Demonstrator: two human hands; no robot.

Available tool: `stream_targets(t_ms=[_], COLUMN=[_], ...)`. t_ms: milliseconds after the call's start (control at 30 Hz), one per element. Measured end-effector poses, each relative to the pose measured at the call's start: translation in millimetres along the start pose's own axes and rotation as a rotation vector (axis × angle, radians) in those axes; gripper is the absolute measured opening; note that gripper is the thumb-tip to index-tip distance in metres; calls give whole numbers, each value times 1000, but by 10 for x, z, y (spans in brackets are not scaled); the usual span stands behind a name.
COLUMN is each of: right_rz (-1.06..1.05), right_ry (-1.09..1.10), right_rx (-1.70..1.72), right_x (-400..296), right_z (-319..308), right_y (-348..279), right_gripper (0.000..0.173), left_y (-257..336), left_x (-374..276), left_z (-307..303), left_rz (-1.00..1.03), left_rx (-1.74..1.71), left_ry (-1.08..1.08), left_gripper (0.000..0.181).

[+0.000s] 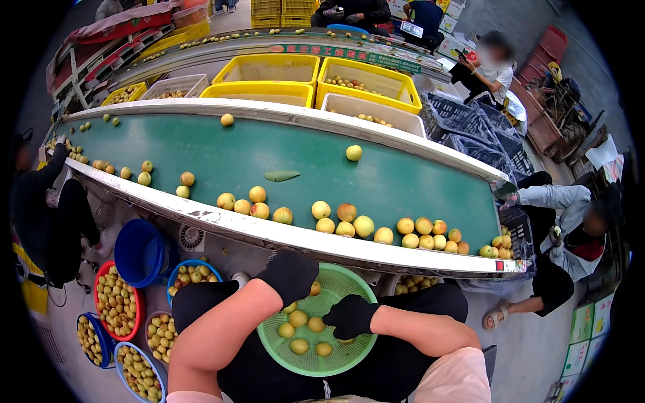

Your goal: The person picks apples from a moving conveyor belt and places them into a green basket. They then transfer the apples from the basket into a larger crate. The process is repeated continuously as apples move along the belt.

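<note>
A green plastic colander-like basket rests on my lap with several round yellow-green fruits in it. My left hand, in a black glove, is at the basket's upper left rim. One blushed fruit shows right at its fingertips; whether it is gripped is hidden. Inside the basket's right half is my right hand, also black-gloved, its fingers bent downward. Part of a fruit shows just below that hand, and the palm cannot be seen. Beyond my hands, more fruits line the near side of a green conveyor belt.
The conveyor's white rail runs just past my hands. Fruit-filled tubs, one red and one light blue, stand left by an empty blue bucket. Co-workers sit at both belt ends. A leaf lies on the belt.
</note>
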State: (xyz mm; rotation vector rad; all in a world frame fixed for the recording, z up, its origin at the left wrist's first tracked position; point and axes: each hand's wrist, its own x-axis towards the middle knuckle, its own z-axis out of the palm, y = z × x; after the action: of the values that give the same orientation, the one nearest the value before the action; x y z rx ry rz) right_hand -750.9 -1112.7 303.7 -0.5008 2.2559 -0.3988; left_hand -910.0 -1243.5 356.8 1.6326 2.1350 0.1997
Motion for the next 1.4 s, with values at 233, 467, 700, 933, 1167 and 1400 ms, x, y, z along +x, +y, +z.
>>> stream_targets(t_ms=[233, 467, 700, 933, 1167, 1400], right_rz=[-28, 599, 253, 36, 59, 66], right_ry=[617, 746, 971, 1024, 272, 299], right_rx=[505, 152, 710, 1579, 650, 40], right_x=[-543, -798, -915, -1047, -719, -296], right_z=[-910, -1025, -1150, -1183, -780, 132], right_y=[116, 912, 1043, 816, 160, -84], right_gripper=[29, 37, 47, 42, 33, 36], left_y=[-64, -57, -49, -59, -26, -15], left_x=[5, 14, 43, 48, -67, -212], left_z=[143, 152, 112, 165, 35, 112], left_rz=[5, 2, -36, -11, -40, -96], left_rx=[-17, -19, 6, 18, 20, 46], left_ry=[65, 16, -19, 4, -11, -42], left_gripper=[15, 18, 24, 23, 20, 25])
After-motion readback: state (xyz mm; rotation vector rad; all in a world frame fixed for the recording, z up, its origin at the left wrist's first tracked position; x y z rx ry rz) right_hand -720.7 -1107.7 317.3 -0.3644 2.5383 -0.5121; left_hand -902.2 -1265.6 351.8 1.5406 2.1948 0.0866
